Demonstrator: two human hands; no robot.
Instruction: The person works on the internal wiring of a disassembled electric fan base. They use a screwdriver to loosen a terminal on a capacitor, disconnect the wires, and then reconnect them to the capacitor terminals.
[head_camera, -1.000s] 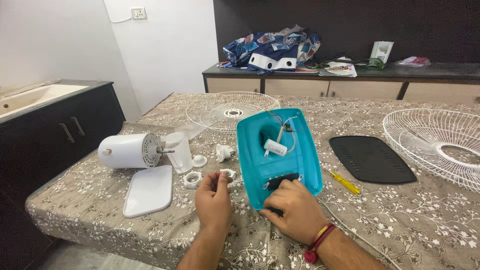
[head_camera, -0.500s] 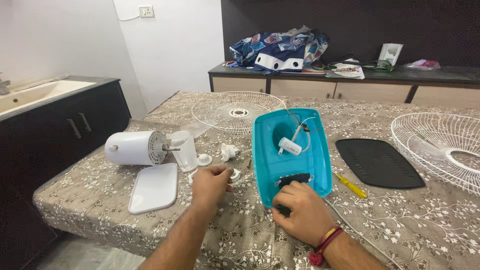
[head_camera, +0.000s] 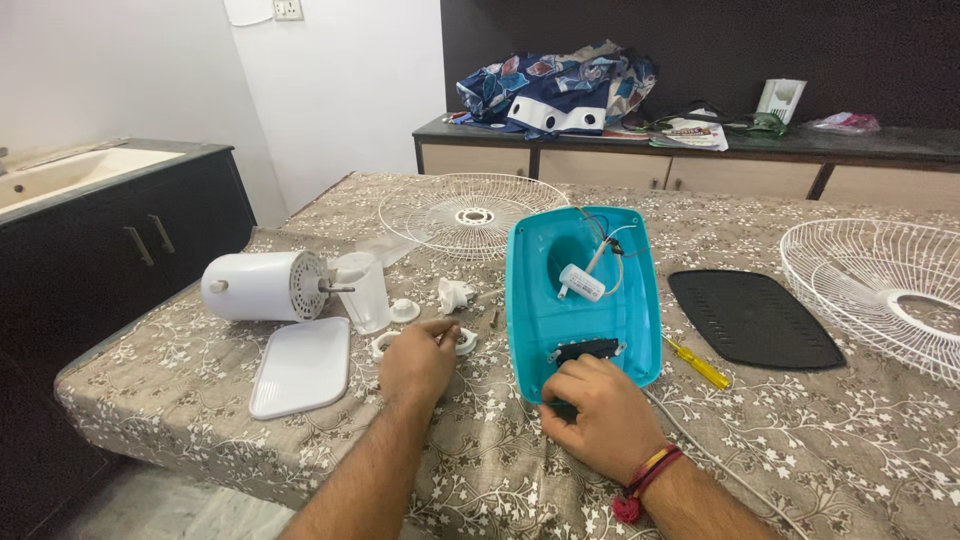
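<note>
the table (head_camera: 800, 450) is carrying a stripped-down fan: two wire guards (head_camera: 470, 215) (head_camera: 880, 285), a black plate (head_camera: 755, 318), a white motor (head_camera: 262, 285), a white cover (head_camera: 300, 365) and the teal base (head_camera: 585, 295), which is lying hollow side up in front of the person.

risks, largest first. the base is sitting near the table's front edge with its wires (head_camera: 605, 235) and a white capacitor (head_camera: 582, 283) hanging loose inside; a tug or a push from the right hand is likely to strain those leads or slide the base off. the motor is lying on its side and could roll. the small white rings (head_camera: 404, 310) and a screw (head_camera: 494, 318) are lying loose and could be swept to the floor by a forearm.

the right hand (head_camera: 595, 425) is pressing on the base's near end, fingers (head_camera: 570, 385) curled beside a black part (head_camera: 588, 350); whether it is gripping anything, i cannot tell. the left hand (head_camera: 418, 362) is pinching a small white ring (head_camera: 462, 340) between its fingertips (head_camera: 445, 328), nearly closed. a yellow screwdriver (head_camera: 698, 363) is lying untouched just right of the base.
</note>
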